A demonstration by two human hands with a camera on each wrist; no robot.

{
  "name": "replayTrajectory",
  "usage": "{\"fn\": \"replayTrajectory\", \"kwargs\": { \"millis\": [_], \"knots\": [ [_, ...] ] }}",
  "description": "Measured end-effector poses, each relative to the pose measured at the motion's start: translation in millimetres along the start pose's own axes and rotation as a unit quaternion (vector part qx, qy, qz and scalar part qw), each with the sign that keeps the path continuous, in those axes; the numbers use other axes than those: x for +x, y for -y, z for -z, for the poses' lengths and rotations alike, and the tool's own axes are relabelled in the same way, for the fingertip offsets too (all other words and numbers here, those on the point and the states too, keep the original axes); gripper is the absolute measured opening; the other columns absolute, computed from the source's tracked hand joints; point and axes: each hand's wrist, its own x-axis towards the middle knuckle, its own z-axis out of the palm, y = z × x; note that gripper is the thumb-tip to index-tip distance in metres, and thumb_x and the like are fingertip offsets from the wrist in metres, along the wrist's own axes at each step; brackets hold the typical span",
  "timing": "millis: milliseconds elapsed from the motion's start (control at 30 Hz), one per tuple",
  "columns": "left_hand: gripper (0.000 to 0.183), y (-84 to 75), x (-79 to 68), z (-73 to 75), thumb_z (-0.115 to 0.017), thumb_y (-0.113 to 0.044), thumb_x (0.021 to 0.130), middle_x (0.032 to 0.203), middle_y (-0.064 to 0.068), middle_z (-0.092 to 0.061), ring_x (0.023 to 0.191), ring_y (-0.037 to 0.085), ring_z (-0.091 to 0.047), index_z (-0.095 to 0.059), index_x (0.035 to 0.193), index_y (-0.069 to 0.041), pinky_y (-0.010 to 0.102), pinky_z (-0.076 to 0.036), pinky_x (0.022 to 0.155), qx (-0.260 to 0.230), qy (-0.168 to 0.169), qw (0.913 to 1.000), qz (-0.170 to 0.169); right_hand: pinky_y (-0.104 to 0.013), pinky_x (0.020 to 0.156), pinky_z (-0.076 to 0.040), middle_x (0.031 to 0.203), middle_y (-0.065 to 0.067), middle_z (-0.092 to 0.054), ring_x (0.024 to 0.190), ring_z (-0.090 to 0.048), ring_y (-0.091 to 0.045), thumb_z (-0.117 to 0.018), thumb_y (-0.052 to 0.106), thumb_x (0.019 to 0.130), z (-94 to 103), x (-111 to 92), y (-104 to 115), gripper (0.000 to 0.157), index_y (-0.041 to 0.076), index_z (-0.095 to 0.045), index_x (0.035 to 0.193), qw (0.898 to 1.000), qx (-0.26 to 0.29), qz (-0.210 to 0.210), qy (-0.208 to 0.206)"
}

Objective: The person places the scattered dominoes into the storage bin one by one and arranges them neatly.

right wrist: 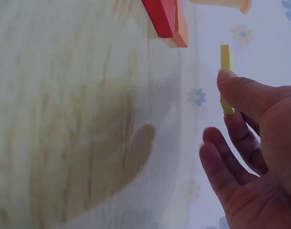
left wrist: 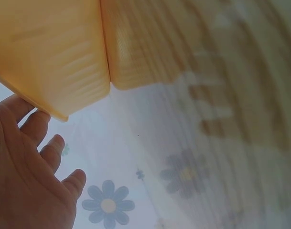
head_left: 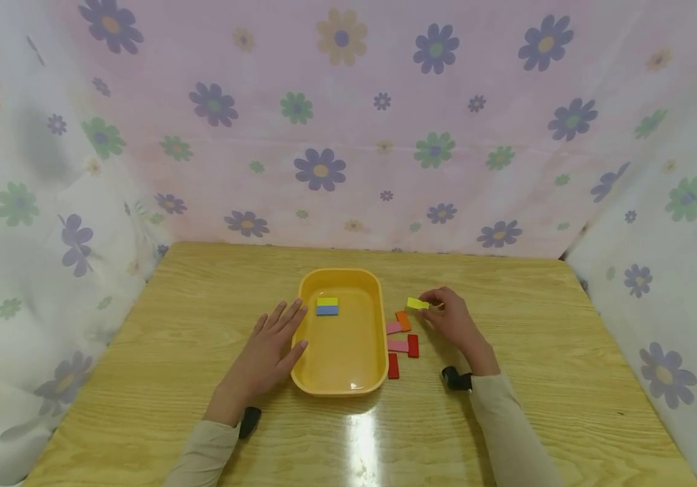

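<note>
A yellow block [head_left: 416, 304], flat and rectangular, is pinched between the thumb and fingers of my right hand [head_left: 450, 319], above the table to the right of the tray. The right wrist view shows the same yellow block [right wrist: 225, 57] edge-on. My left hand [head_left: 268, 352] lies with fingers spread along the left rim of a yellow plastic tray [head_left: 342, 358]; in the left wrist view its fingertips touch the tray's edge. Inside the tray, toward the far left, a yellow block [head_left: 326, 302] and a blue block [head_left: 326, 310] lie side by side.
Right of the tray lie an orange block [head_left: 403, 321], two pink blocks, a red block [head_left: 413, 345] and another red block [head_left: 393, 366], some against the tray's side. Dark wrist cameras sit under both wrists. A flowered cloth [head_left: 348, 135] hangs behind the wooden table [head_left: 506, 304].
</note>
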Motion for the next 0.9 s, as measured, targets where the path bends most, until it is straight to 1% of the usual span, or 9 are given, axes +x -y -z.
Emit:
{"fn": "replayTrajectory", "kwargs": {
  "millis": [133, 233, 300, 400, 500, 633, 767, 833, 900],
  "knots": [
    [0.062, -1.5, -0.5, 0.8, -0.051, -0.036, 0.106, 0.168, 0.006, -0.026, 0.155, 0.039, -0.021, -0.034, 0.160, -0.010, 0.066, -0.013, 0.122, 0.001, 0.003, 1.0000, 0.001, -0.046, 0.094, -0.058, 0.113, -0.021, -0.063, 0.106, -0.064, -0.037, -0.071, 0.001, 0.094, -1.7, -6, 3, 0.022, -0.005, -0.070, 0.115, 0.997, 0.059, -0.021, -0.032],
    [0.062, -1.8, -0.7, 1.6, -0.051, -0.036, 0.106, 0.168, 0.006, -0.026, 0.155, 0.039, -0.021, -0.033, 0.160, -0.010, 0.066, -0.013, 0.122, 0.000, 0.004, 1.0000, 0.002, -0.033, 0.086, -0.061, 0.116, -0.024, -0.064, 0.104, -0.069, -0.032, -0.074, 0.002, 0.092, -2.1, -11, 10, 0.025, -0.006, -0.071, 0.115, 0.987, 0.141, -0.055, -0.051],
    [0.062, -1.8, -0.6, 1.9, -0.051, -0.037, 0.106, 0.168, 0.006, -0.026, 0.155, 0.038, -0.020, -0.033, 0.160, -0.010, 0.066, -0.013, 0.122, -0.001, 0.005, 1.0000, 0.002, -0.029, 0.083, -0.061, 0.115, -0.022, -0.065, 0.099, -0.072, -0.024, -0.074, 0.003, 0.092, -3.7, -13, 11, 0.028, -0.008, -0.069, 0.117, 0.972, 0.211, -0.083, -0.054],
    [0.062, -1.7, 0.0, 1.9, -0.051, -0.037, 0.106, 0.168, 0.006, -0.026, 0.155, 0.038, -0.019, -0.033, 0.160, -0.010, 0.066, -0.013, 0.122, -0.002, 0.004, 1.0000, 0.001, -0.028, 0.082, -0.061, 0.109, -0.014, -0.065, 0.090, -0.072, -0.011, -0.073, 0.005, 0.093, -7.7, -15, 8, 0.034, -0.010, -0.066, 0.123, 0.943, 0.302, -0.131, -0.056],
    [0.062, -1.3, -0.4, 1.7, -0.051, -0.037, 0.106, 0.168, 0.006, -0.026, 0.155, 0.038, -0.019, -0.034, 0.160, -0.010, 0.066, -0.013, 0.122, -0.003, 0.003, 1.0000, -0.001, -0.026, 0.085, -0.060, 0.107, -0.005, -0.065, 0.089, -0.072, -0.008, -0.070, 0.005, 0.096, -11.9, -18, 11, 0.036, -0.010, -0.063, 0.128, 0.915, 0.365, -0.163, -0.054],
    [0.062, -0.4, -0.7, 1.5, -0.051, -0.036, 0.106, 0.168, 0.006, -0.026, 0.155, 0.038, -0.020, -0.034, 0.160, -0.010, 0.065, -0.014, 0.122, 0.001, 0.003, 1.0000, 0.000, -0.023, 0.087, -0.059, 0.109, 0.002, -0.067, 0.093, -0.071, -0.008, -0.067, 0.004, 0.098, -20.7, -22, 15, 0.029, -0.001, -0.069, 0.127, 0.883, 0.427, -0.190, -0.052],
    [0.062, 0.1, -0.3, 0.9, -0.051, -0.037, 0.106, 0.168, 0.006, -0.026, 0.155, 0.038, -0.021, -0.034, 0.160, -0.011, 0.065, -0.014, 0.122, 0.003, 0.002, 1.0000, -0.001, -0.022, 0.090, -0.057, 0.107, 0.007, -0.072, 0.097, -0.070, -0.009, -0.064, 0.005, 0.100, -27.6, -25, 17, 0.023, 0.016, -0.077, 0.115, 0.860, 0.467, -0.198, -0.045],
    [0.062, 0.0, -0.3, 0.9, -0.051, -0.037, 0.106, 0.168, 0.006, -0.026, 0.155, 0.038, -0.020, -0.034, 0.160, -0.011, 0.066, -0.014, 0.122, 0.000, 0.002, 1.0000, -0.002, -0.022, 0.092, -0.057, 0.106, 0.008, -0.074, 0.099, -0.071, -0.010, -0.062, 0.005, 0.101, -30.3, -27, 18, 0.024, 0.020, -0.077, 0.112, 0.852, 0.481, -0.200, -0.044],
    [0.063, -0.2, -0.2, 0.8, -0.051, -0.037, 0.106, 0.168, 0.006, -0.026, 0.155, 0.037, -0.020, -0.033, 0.160, -0.011, 0.066, -0.014, 0.122, -0.002, 0.002, 1.0000, -0.002, -0.023, 0.094, -0.056, 0.106, 0.008, -0.075, 0.101, -0.071, -0.012, -0.062, 0.005, 0.101, -32.5, -28, 20, 0.024, 0.019, -0.077, 0.114, 0.842, 0.499, -0.200, -0.048]
  ]
}}
